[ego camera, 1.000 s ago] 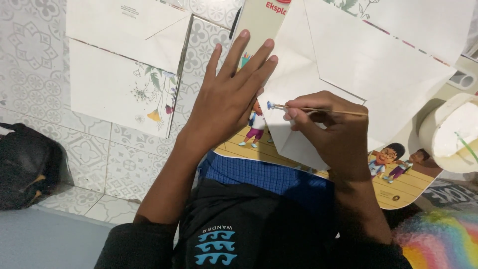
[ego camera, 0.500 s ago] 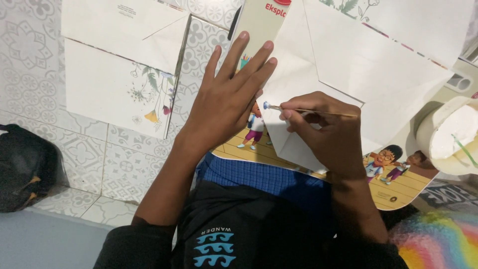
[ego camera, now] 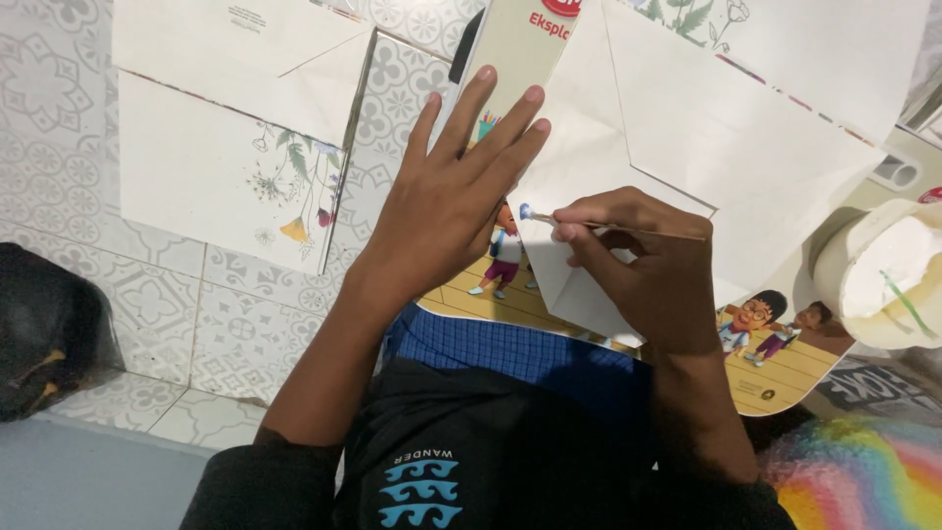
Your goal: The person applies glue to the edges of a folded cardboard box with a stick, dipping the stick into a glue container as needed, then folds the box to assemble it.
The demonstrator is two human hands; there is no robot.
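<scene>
While the left hand lies flat with fingers spread on the white paper envelope, the right hand pinches a thin wooden stick, lying almost horizontal, its blue tip pointing left.

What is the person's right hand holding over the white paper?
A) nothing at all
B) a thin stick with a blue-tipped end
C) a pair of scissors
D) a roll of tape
B: the right hand pinches a thin stick whose blue tip sits at the edge of the white folded paper, next to the left hand pressed flat.
</scene>
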